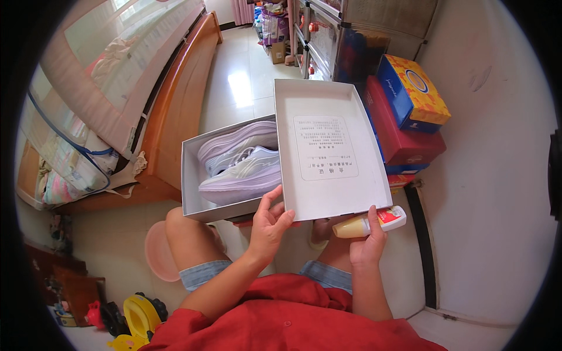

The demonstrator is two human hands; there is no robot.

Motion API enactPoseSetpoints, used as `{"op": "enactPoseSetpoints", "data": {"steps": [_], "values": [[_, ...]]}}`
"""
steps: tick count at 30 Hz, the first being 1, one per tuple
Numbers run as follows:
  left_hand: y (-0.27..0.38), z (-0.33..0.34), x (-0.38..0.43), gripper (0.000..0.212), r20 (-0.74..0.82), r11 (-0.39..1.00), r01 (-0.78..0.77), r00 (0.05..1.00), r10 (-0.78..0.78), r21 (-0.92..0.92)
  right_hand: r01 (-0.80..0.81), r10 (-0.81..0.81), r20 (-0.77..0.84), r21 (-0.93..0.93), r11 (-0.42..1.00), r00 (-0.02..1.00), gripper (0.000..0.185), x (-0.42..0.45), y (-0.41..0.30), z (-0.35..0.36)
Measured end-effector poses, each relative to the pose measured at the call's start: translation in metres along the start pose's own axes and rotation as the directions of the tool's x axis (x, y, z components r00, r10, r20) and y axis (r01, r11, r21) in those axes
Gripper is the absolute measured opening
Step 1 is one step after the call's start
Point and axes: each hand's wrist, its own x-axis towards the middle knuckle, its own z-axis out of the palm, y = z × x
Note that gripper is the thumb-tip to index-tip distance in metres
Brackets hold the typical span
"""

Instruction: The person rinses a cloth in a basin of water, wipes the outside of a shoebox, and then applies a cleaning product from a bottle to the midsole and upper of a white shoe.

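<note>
My left hand (268,226) grips the near left corner of a shoebox lid (333,195), thumb on its rim. The lid is tilted, its white inside with a printed panel facing me. My right hand (368,248) has its thumb at the lid's near right edge and also holds a white bottle (393,218) with a pale yellow cap and a red label. Left of the lid is an open grey shoebox (189,175) containing a pair of pale lilac sneakers (241,173). The lid covers the box's right end, and what supports the box is mostly hidden.
A wooden bed (175,96) with mesh guards runs along the left. On the right, a yellow and blue box (415,94) sits on a red box (404,136) beside the wall. A pink basin (160,252) and yellow toy (142,316) are on the floor. Storage drawers (322,41) stand ahead.
</note>
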Motion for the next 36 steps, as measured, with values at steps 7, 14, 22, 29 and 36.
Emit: {"op": "enactPoseSetpoints", "data": {"steps": [7, 14, 22, 29, 36], "values": [[-0.006, -0.002, 0.000, 0.063, -0.029, 1.000, 0.005, 1.000, -0.005, -0.016, 0.005, -0.003, 0.050, -0.036, 0.999, 0.999, 0.056, 0.003, 0.008, 0.016], [-0.008, 0.007, 0.017, 0.062, 0.007, 1.000, -0.001, 1.000, 0.001, -0.011, -0.023, 0.023, -0.044, -0.005, 1.000, 0.999, 0.054, 0.017, 0.007, 0.009], [-0.049, 0.055, 0.049, 0.071, 0.193, 0.996, 0.078, 0.977, -0.086, 0.052, 0.130, -0.156, -0.232, -0.127, 0.983, 0.960, 0.050, 0.053, -0.024, 0.001], [-0.063, 0.055, 0.037, 0.081, 0.063, 0.869, -0.057, 0.998, 0.030, 0.491, 0.181, -0.267, -0.290, -0.293, 0.939, 0.919, 0.052, 0.105, 0.013, -0.025], [-0.121, 0.033, 0.053, 0.076, 0.343, 0.531, -0.268, 0.938, -0.045, 0.804, 0.026, -0.109, -0.475, -0.179, 0.983, 0.873, 0.055, 0.177, 0.122, -0.062]]}}
